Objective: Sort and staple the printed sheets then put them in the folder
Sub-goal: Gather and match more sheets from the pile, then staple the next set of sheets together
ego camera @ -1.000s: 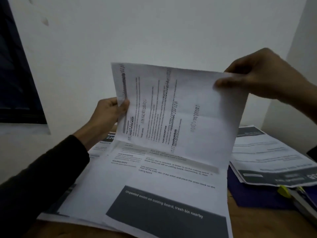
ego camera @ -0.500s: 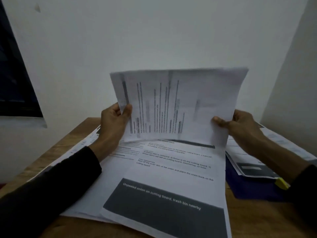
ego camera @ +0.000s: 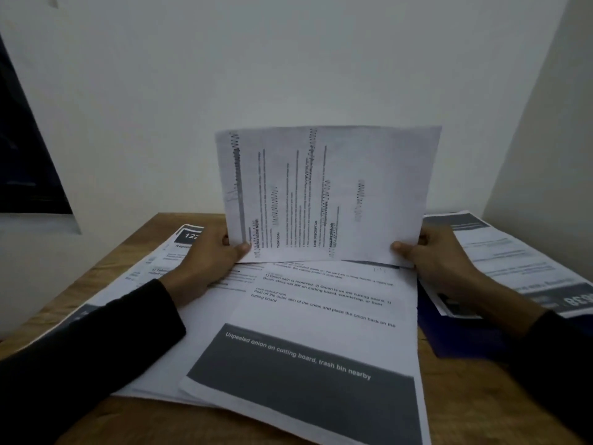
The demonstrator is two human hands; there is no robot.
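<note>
Worktop [ego camera: 449, 409]: wooden, filling the near half of your view and meeting a pale wall at the far edge.
Central sheets [ego camera: 321, 316]: a loose pile lying flat in front of you; the top page shows a dark band reading "Unpeeled onion on cutting board, trash bin nearby".
Held sheet [ego camera: 327, 194]: you hold it upright above the far end of the central pile, its bottom edge just over the pages; the print runs sideways and is blurred.
Right stack [ego camera: 513, 258]: printed sheets at the far right, lying partly on the folder, text facing away from you.
Left sheets [ego camera: 154, 268]: more pages fanned out at the far left, partly under your left arm.
Folder [ego camera: 455, 335]: dark blue, flat on the worktop at the right, mostly covered by the right stack and your right arm.
Left hand [ego camera: 208, 264]: your fingers pinch the held sheet's lower left corner, thumb in front.
Right hand [ego camera: 436, 255]: your fingers clasp the lower right corner, thumb on the near face.
</note>
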